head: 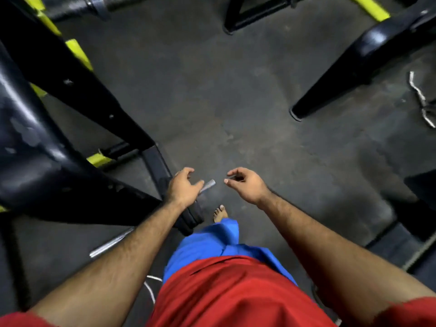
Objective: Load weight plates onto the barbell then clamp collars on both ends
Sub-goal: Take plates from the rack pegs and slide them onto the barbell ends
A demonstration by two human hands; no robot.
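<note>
Plates (192,218) sit on barbell (208,184) end; left hand (182,188) and right hand (245,185) half-curled, empty; judged: collar next; none visible.

both hands reach forward and down, left hand (182,187) and right hand (245,186) (fingers loosely curled, empty).

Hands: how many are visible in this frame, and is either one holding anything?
2. The left hand hovers over the barbell end, fingers open. The right hand is beside it, curled and empty. Neither holds anything.
</note>
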